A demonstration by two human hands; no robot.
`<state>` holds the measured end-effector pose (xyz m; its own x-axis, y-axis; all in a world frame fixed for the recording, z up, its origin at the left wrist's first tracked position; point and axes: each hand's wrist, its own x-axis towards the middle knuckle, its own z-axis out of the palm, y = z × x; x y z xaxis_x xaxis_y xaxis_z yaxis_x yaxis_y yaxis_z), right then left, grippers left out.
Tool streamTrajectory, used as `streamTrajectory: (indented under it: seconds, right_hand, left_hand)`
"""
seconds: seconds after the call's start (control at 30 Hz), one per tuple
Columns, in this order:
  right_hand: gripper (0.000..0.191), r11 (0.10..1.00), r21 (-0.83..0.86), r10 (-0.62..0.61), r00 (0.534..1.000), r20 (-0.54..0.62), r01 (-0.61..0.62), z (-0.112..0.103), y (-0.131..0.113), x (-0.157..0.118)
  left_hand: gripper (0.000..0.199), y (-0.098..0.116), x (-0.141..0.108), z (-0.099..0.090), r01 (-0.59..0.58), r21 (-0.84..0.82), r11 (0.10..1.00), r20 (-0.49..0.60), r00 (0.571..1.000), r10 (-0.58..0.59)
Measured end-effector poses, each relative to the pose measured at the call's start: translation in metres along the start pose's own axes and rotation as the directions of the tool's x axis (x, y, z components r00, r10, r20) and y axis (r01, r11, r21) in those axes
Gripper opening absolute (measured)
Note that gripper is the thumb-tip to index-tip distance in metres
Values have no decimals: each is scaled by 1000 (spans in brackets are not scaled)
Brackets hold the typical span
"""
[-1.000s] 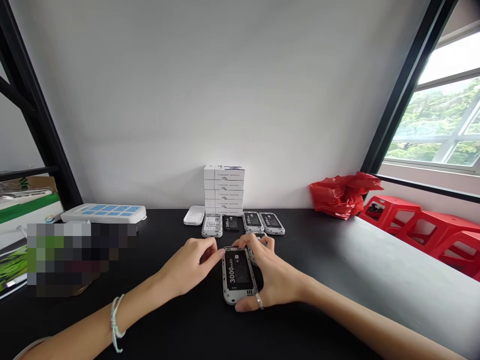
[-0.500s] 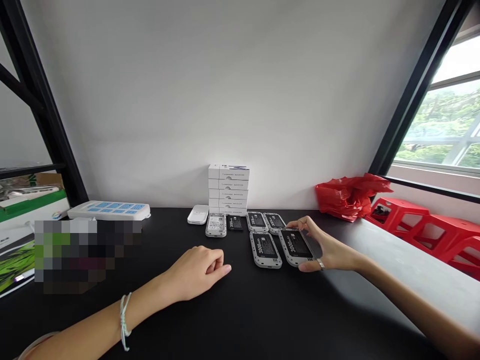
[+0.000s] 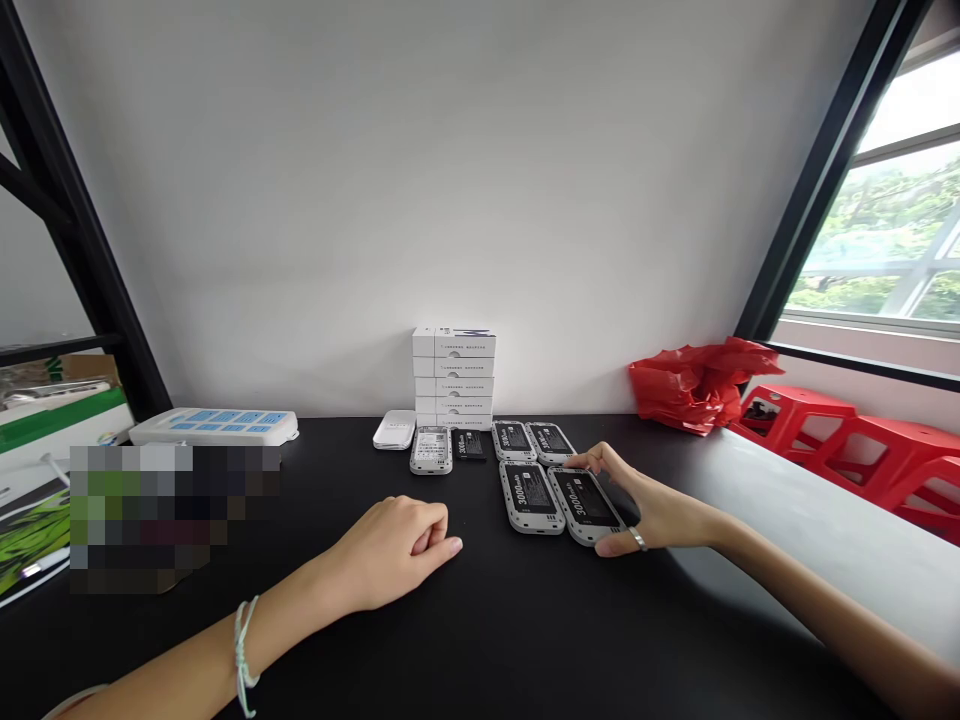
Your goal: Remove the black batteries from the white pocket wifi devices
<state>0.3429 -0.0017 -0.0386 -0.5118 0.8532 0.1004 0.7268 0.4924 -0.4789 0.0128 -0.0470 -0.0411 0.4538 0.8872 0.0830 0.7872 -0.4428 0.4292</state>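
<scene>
My right hand (image 3: 660,510), with a ring on one finger, spans a pale handheld device (image 3: 589,503) whose open back shows a black 3000mAh battery. Its thumb lies at the device's near end and its fingers at the far end. Right alongside is a matching device (image 3: 531,497). Two more like them, a left one (image 3: 514,441) and a right one (image 3: 549,442), lie behind. My left hand (image 3: 401,550) rests on the table, fingers curled in and nothing in them. Beyond it are a device with no battery fitted (image 3: 431,452) and a loose black battery (image 3: 470,445).
White boxes (image 3: 454,380) are stacked against the wall, with white covers (image 3: 394,430) to their left. A white power strip (image 3: 217,425) and a blurred patch (image 3: 172,520) occupy the left side. A red plastic bag (image 3: 690,388) sits at the back right, near red stools (image 3: 802,420).
My right hand has brought its device slightly left and nearer to me, against the neighbouring device. My left hand stays in place. The view has shifted a little.
</scene>
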Motion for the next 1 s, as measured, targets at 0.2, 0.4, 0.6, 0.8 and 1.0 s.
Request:
streamTrajectory:
  seconds: [0.2,0.4,0.6,0.8,1.0]
  right_hand:
    - [74,999,-11,-48,996,-77,47,-1,3,0]
    - [78,999,-25,-27,986,-167,23,-3,0,2]
    - [43,993,4,-114,966,-233,118,5,-29,29]
    - [76,950,-182,-243,967,71,252,23,-75,95]
    - [90,946,-210,-210,961,181,247,40,-99,149]
  left_hand:
    - [36,-2,1,0,-12,14,1000,7,1000,11]
    - [36,-3,1,1,-39,28,999,3,999,39]
    - [36,-2,0,2,-55,44,998,-12,998,55]
    - [35,-3,0,3,-80,48,996,-27,996,81]
    - [34,-5,0,5,-87,58,994,-25,996,89]
